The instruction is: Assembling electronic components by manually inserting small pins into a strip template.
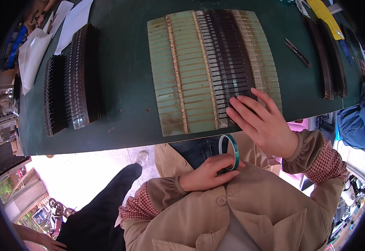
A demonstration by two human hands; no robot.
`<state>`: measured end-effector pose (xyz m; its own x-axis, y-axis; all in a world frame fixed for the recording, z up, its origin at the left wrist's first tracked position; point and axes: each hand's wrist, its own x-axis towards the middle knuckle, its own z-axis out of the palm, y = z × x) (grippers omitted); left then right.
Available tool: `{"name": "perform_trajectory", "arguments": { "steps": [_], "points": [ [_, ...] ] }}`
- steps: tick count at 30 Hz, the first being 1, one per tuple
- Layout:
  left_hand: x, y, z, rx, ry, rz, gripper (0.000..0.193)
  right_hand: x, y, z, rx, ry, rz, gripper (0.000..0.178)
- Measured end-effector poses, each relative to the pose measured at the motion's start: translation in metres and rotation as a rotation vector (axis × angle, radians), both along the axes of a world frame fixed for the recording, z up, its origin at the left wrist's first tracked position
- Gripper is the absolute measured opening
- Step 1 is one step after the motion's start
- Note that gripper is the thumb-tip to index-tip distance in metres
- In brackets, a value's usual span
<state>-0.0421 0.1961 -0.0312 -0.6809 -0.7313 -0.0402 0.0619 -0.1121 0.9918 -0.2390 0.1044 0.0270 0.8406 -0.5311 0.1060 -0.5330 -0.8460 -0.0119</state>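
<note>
Jacket (270, 192); left fingers (220, 160) hold tape roll (236, 154), right fingers (250, 109) apart; green table (124, 83), pale floor (78, 175).

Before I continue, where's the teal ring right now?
In the head view, the teal ring is right of centre, held in the left hand, just below the near edge of the table.

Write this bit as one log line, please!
left hand: holds teal ring; right hand: touches dark strips; strips: on slatted green board; snips: right of board, on table
</note>
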Motion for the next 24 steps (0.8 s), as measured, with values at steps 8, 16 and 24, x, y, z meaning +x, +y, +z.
{"name": "perform_trajectory", "arguments": {
  "steps": [8, 16, 24],
  "points": [
    [-0.001, 0.003, -0.005, 0.000, 0.014, 0.027, 0.021, 0.001, 0.009, 0.007, 0.007, 0.011, -0.006, 0.041],
    [-0.005, 0.008, -0.010, 0.034, 0.016, 0.078, 0.019, -0.006, 0.011, 0.000, 0.071, -0.096, 0.039, 0.044],
    [-0.005, 0.002, -0.020, 0.542, 0.127, 0.163, 0.043, -0.040, -0.005, -0.008, -0.128, -0.364, -0.075, 0.042]
  ]
}}
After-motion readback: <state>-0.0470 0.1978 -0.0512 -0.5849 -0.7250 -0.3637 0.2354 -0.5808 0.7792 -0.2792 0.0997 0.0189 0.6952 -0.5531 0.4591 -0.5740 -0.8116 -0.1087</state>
